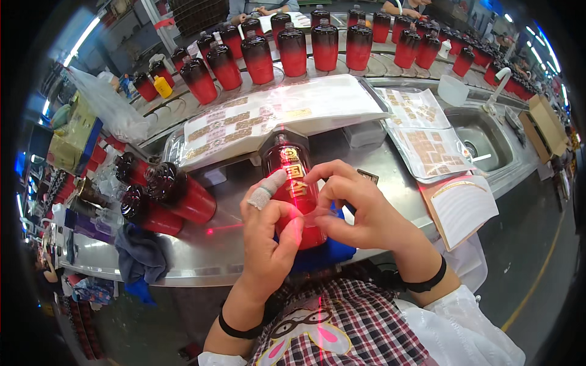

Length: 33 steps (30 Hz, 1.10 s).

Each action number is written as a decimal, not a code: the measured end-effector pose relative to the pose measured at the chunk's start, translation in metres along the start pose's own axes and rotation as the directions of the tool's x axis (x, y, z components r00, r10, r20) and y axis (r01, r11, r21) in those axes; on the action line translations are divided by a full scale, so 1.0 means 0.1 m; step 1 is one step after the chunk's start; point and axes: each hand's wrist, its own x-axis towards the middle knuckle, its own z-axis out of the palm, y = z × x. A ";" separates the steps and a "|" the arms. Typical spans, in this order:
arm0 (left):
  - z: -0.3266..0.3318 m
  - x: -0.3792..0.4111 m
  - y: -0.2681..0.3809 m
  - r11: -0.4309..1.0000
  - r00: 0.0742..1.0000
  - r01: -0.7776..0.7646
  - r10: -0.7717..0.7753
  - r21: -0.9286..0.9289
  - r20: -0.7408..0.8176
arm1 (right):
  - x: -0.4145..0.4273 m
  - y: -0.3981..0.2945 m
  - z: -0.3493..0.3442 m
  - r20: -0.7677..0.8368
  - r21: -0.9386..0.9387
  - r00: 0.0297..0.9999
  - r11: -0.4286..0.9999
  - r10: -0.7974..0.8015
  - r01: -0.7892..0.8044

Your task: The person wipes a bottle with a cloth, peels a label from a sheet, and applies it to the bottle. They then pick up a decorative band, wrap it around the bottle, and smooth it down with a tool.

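Observation:
A glossy bottle (306, 201), black fading to red with gold characters, lies on a blue cloth (336, 256) in front of me, its neck pointing away. A red laser line runs along it. My left hand (274, 228), a fabric cot on one finger, is over the bottle's left side. My right hand (357, 201) is over its right side. Thumb and finger of each hand pinch a small translucent film (310, 218) between them, just above the lower part of the bottle. Whether the film touches the glass cannot be told.
Beyond lies a white decal sheet (320, 98); to the right, a tray of decals (425, 146), a paper pad (462, 210) and a sink (485, 137). At left are several red bottles (192, 196) and a grey cloth (139, 256). Bottles line the conveyor (382, 64); people work behind.

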 end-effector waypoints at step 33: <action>0.08 -0.32 0.02 0.996 0.994 0.083 -0.085 -0.036 -0.069 | -0.33 0.06 0.20 -0.046 -0.123 0.999 0.992 -0.003 -0.002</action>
